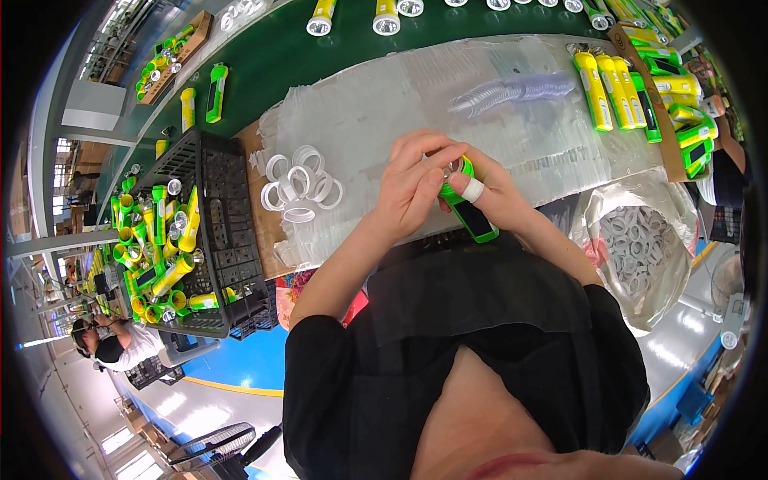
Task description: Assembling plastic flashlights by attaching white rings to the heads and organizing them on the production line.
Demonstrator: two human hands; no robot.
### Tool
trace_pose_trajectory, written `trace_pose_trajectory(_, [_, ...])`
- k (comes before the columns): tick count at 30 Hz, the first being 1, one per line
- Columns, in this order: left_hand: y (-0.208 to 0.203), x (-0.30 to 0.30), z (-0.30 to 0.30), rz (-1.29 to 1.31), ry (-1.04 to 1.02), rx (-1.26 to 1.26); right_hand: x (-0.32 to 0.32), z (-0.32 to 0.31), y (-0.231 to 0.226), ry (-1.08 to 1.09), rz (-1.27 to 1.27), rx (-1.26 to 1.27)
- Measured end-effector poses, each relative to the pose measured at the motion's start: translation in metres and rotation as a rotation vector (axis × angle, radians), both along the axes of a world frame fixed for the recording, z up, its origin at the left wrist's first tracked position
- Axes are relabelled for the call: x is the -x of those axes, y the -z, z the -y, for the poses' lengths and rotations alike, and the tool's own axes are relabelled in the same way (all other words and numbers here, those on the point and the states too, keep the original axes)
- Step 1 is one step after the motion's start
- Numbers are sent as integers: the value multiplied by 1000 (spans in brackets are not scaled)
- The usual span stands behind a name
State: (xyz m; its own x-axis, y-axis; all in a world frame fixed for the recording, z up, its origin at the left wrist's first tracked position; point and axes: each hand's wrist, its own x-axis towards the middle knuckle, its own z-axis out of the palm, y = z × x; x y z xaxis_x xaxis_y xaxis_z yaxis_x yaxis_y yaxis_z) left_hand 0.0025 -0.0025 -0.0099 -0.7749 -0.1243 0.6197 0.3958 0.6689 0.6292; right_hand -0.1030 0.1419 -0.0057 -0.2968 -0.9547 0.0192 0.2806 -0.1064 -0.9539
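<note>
A green flashlight (pixel 478 222) with a black panel is held close in front of my body, its head end pointing away from me. My right hand (pixel 494 192) wraps around its body, with white tape (pixel 473 190) around a digit. At the head end, the fingers of my left hand (pixel 412 180) close over it and meet my right fingers. They cover most of that end, so what they pinch there is partly hidden. Left of my hands lies a loose pile of white rings (pixel 300 178). Beyond them, a row of clear discs (pixel 512 92) lies on the work surface.
A black crate (pixel 232 232) of yellow and green flashlights stands at the left. Several flashlights (pixel 616 90) lie at the right beside a cardboard box (pixel 652 104). A bag (pixel 592 228) of white rings is near my right elbow. More flashlights (pixel 386 18) line the green bench's far side.
</note>
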Motion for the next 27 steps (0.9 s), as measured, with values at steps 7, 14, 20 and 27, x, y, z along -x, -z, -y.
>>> trace_pose_trajectory(7, [3, -4, 0, -157, -73, -45, -16, 16, 7, -12, 77, 84])
trace_pose_trajectory(14, [-25, -18, 13, -173, -239, 36, -8, 47, -5, -71, -46, 200])
trace_pose_trajectory(20, [-44, -95, 85, 407, -386, 541, 23, 75, 6, 45, -110, 253])
trace_pose_trajectory(27, [-6, -126, 124, 710, -416, 467, 27, 76, 11, 57, -133, 362])
